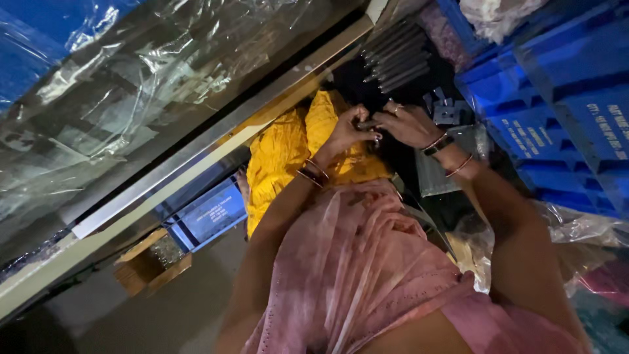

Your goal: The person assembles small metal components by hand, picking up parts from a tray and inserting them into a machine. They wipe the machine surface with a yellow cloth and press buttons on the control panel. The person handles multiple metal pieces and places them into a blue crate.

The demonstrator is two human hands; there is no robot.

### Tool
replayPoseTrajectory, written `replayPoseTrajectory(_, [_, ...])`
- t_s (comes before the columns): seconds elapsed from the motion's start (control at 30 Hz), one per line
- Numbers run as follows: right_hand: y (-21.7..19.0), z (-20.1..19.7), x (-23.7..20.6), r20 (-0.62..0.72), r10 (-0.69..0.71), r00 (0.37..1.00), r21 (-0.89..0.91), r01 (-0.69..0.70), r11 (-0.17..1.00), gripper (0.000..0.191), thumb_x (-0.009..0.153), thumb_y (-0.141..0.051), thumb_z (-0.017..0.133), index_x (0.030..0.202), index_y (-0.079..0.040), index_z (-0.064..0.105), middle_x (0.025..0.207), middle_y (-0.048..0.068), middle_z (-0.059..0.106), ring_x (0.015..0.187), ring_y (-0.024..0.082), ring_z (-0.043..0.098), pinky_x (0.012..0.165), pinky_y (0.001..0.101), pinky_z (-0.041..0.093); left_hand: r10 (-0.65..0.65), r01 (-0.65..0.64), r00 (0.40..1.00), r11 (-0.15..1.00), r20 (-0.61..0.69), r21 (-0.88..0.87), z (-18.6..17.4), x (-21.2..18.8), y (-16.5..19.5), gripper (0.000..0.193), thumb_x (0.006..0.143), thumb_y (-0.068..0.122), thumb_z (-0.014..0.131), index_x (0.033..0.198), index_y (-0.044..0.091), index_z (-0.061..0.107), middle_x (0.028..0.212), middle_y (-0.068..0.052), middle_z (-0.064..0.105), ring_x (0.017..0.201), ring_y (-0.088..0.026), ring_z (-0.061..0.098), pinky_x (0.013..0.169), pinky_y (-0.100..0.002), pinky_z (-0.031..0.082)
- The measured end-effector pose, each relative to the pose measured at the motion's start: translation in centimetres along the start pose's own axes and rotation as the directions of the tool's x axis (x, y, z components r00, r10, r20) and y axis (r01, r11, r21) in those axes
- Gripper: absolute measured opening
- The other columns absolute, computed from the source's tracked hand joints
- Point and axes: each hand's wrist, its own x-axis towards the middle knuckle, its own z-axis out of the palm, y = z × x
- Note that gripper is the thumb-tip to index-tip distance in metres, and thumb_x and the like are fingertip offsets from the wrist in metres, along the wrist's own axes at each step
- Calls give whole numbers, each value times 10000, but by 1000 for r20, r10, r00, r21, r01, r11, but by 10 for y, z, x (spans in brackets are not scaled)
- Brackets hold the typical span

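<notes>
Clearly both hands met at one spot, above the yellow cloth (pixel 283 154) that lay across the person's lap. The left hand (pixel 350 128) was curled around the near end of a small dark metal piece (pixel 367 124), fingers clenched on it, and the right hand (pixel 409 123) closed on the same piece from the other side, so the piece sat pinched between the two, touching both. Its exact shape was too dark and too small to tell; what showed of it ran roughly from one hand to the other. Neither hand was nearer than the other: the piece lay directly in their shared grip, not beside or beyond them.

Just past the hands, further from the body, a bundle of dark metal rods (pixel 395 58) lay side by side, their long axes slanting away up and to the right. A few small grey metal brackets (pixel 447 111) rested near the right hand, apart from it. Blue plastic crates (pixel 563 85) stood on the right side, and crumpled clear plastic sheeting (pixel 151 72) covered the left.
</notes>
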Motion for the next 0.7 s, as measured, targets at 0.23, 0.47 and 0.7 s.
replayPoseTrajectory(0.23, [0,-7,4,167,-19,986,-144,43,989,172,948,-167,672,1120,-166,680,872,46,610,769,245,672,652,370,546,-84,89,995,991,58,-104,-2,-2,2,436,794,-56,835,813,83,422,832,49,423,821,-67,432,763,-215,444])
replayPoseTrajectory(0.47, [5,-16,1,127,-92,988,-92,104,990,218,938,-227,684,1144,-155,679,910,48,652,796,240,692,639,357,549,-34,33,998,999,46,23,5,-6,11,430,816,-47,826,811,68,411,811,32,389,787,-77,403,723,-235,394])
replayPoseTrajectory(0.7, [65,-49,-35,-35,80,996,69,-78,995,203,1031,-186,665,1218,-116,699,1059,82,689,941,301,643,809,442,548,-149,144,988,979,-29,-144,-9,-12,11,424,960,-11,741,793,107,370,763,34,435,748,-50,420,718,-233,451])
